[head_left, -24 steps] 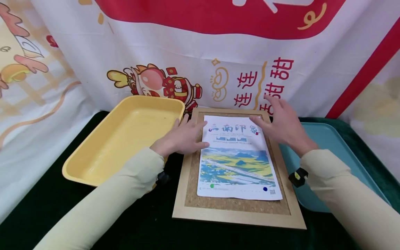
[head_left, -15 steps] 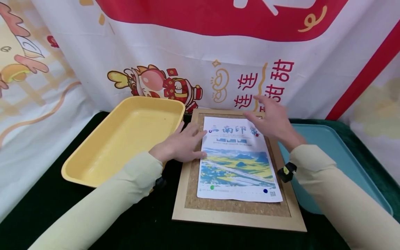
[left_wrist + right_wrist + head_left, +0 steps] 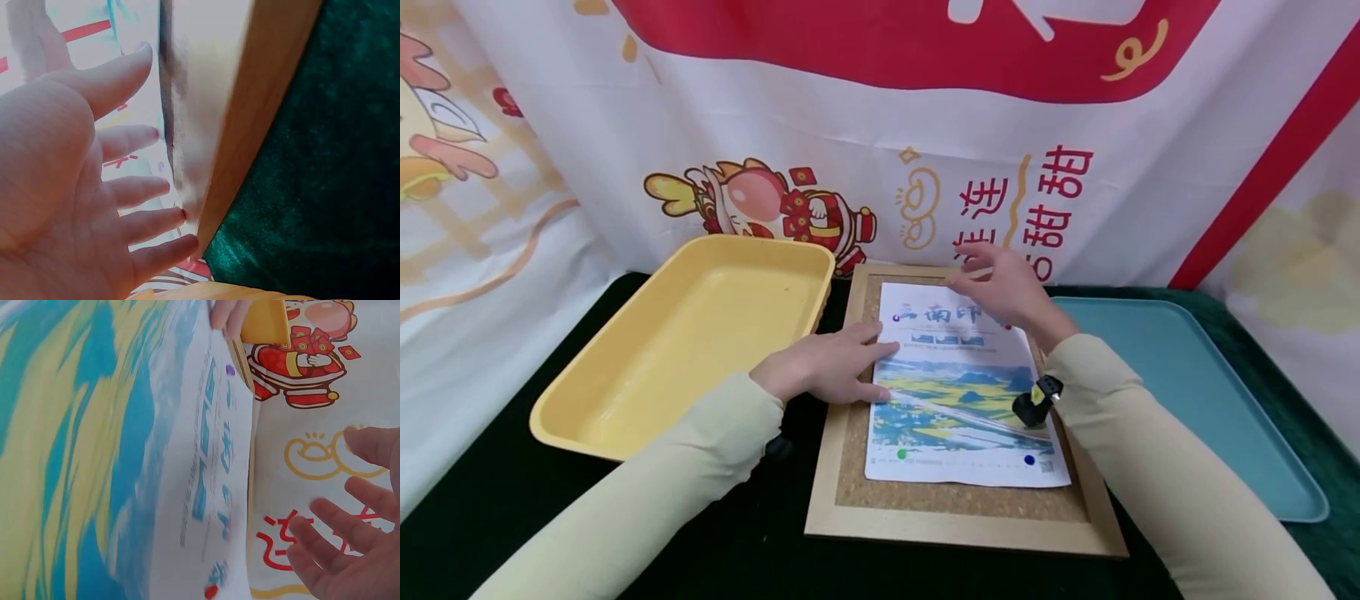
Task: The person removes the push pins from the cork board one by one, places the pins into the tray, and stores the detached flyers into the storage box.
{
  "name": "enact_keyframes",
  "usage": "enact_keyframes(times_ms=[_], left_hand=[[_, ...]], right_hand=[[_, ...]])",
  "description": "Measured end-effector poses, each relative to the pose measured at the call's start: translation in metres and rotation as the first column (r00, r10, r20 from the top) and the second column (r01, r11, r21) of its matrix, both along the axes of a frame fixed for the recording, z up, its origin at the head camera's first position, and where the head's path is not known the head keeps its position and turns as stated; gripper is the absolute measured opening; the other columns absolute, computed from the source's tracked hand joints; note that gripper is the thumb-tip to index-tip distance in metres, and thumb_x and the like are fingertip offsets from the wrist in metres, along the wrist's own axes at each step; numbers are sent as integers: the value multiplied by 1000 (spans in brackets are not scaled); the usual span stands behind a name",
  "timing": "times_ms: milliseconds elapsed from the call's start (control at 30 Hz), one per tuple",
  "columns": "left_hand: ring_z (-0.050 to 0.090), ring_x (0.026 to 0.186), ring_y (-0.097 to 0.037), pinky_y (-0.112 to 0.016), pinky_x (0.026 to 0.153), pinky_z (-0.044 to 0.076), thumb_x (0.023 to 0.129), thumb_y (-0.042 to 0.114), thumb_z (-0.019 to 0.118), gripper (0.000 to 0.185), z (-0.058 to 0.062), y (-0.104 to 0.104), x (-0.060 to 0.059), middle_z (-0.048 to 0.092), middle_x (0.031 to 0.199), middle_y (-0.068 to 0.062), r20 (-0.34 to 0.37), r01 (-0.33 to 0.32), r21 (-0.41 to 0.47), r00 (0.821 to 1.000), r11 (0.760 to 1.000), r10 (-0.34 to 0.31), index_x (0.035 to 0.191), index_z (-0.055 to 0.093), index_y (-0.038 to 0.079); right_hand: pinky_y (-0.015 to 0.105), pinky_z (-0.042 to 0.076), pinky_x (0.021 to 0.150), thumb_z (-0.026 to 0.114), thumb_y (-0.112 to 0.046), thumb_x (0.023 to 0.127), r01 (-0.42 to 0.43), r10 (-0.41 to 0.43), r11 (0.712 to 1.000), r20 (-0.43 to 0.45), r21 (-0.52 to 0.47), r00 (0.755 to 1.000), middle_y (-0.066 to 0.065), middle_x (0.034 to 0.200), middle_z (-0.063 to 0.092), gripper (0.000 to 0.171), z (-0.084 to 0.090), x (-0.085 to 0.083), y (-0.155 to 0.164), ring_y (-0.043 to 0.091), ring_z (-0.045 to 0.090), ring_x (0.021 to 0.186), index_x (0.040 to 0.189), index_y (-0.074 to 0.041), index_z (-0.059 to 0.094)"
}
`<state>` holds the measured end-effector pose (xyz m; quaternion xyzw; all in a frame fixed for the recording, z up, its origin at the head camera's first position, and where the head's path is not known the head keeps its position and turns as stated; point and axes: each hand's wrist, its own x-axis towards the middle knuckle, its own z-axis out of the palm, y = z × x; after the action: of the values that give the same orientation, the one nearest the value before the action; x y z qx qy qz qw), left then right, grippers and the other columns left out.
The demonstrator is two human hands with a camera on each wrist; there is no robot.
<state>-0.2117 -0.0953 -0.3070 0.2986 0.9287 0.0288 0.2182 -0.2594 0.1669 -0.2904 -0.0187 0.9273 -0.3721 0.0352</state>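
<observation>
A printed poster (image 3: 958, 425) with a landscape picture lies on a wood-framed cork board (image 3: 955, 497). Colored pins mark its corners: purple (image 3: 896, 317) top left, green (image 3: 902, 454) bottom left, blue (image 3: 1029, 460) bottom right and red (image 3: 211, 591) top right. My left hand (image 3: 829, 367) is over the board's left side, fingers spread and thumb pointing across the poster's left edge. In the left wrist view its fingertips come close to the wooden frame (image 3: 206, 125). Over the poster's top right is my right hand (image 3: 1003, 292), fingers loosely extended and holding nothing.
To the left stands a deep yellow basin (image 3: 700, 333). A flat blue tray (image 3: 1187, 400) lies on the right, beneath my right forearm. Dark green cloth (image 3: 700, 558) covers the table, and a printed white curtain (image 3: 820, 108) hangs directly behind the board.
My right hand has moved left, from the board's top right corner inward over the poster's top. My left hand has slid slightly down along the poster's left edge. The poster stays on the board.
</observation>
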Motion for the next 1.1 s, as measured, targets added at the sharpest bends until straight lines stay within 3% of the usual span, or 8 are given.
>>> enact_keyframes(times_ms=[133,333,667,933,1100], left_hand=[[10,168,-32,-55,133,20,103,55,63,80,0,1,-1,9,181,-11,18,3,5,1000,1000,-3,170,31,25],[10,168,-34,-56,133,19,103,52,66,79,-3,0,-1,11,180,-13,43,-1,32,999,999,0,169,33,24],[11,167,-38,-56,133,20,104,51,65,80,-3,0,-5,12,180,-16,14,51,17,999,999,-51,170,31,22],[13,167,-38,-55,133,21,103,52,66,80,-3,3,-6,14,179,-16,-2,57,5,998,998,-57,169,32,22],[12,167,-38,-56,133,20,103,52,66,80,-3,2,-5,13,180,-16,4,47,-2,999,999,-47,169,31,25]], right_hand=[[56,50,105,73,-39,101,16,-14,999,53,-45,998,8,142,63,59,-5,-5,-9,33,58,130,156,-29,54],[53,48,108,75,-33,99,-15,27,992,94,-123,995,9,138,66,58,-21,-9,-24,32,59,129,154,-25,58],[44,52,98,74,-34,100,-24,47,988,155,-149,987,9,133,69,54,-35,-16,-45,27,67,117,150,-18,62],[49,48,113,72,-28,102,-2,40,973,160,-230,986,8,138,68,47,-44,-21,-41,27,63,128,147,-14,65],[49,46,116,72,-22,102,-21,68,959,157,-282,985,10,136,70,40,-49,-23,-41,28,63,128,140,-10,70]])
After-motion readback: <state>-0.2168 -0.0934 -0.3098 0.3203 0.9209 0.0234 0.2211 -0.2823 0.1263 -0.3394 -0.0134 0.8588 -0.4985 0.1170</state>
